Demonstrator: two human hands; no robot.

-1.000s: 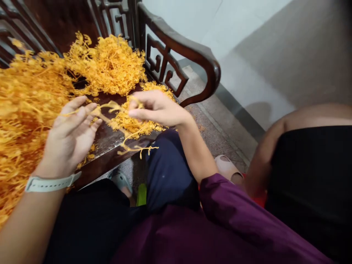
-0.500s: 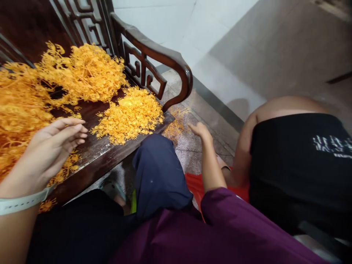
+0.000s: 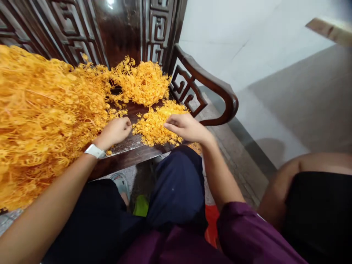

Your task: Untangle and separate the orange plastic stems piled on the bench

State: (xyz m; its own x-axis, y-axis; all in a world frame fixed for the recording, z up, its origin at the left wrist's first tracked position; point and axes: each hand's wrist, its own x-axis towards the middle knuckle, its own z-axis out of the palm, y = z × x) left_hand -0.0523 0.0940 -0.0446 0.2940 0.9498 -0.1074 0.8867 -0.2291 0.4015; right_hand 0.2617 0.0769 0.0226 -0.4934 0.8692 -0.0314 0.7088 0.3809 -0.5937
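My left hand (image 3: 117, 131), with a pale watch band (image 3: 95, 150) on the wrist, is closed just above the bench seat (image 3: 121, 163). Its fingers curl inward, and whatever may be in them is hidden. Beside it spreads a large heap of orange-yellow plastic flower-like sprigs (image 3: 52, 121). Over the right side of a smaller pile of loose orange pieces (image 3: 154, 126) is my right hand (image 3: 187, 127), its thumb and fingers loosely bent and apart, with nothing visible between them. Farther back on the seat lies another orange clump (image 3: 147, 82).
The dark carved bench has a curved armrest (image 3: 214, 86) at its right end and a latticed back (image 3: 119, 33). My navy-clad knee (image 3: 178, 183) is against the front edge. At the right sits another person in black clothing (image 3: 321, 212). A red item (image 3: 211, 223) is below my right arm.
My view has turned so the bench sits farther right. My right hand has come up from beside the bench to the small pile. My left hand's fingers have curled in.
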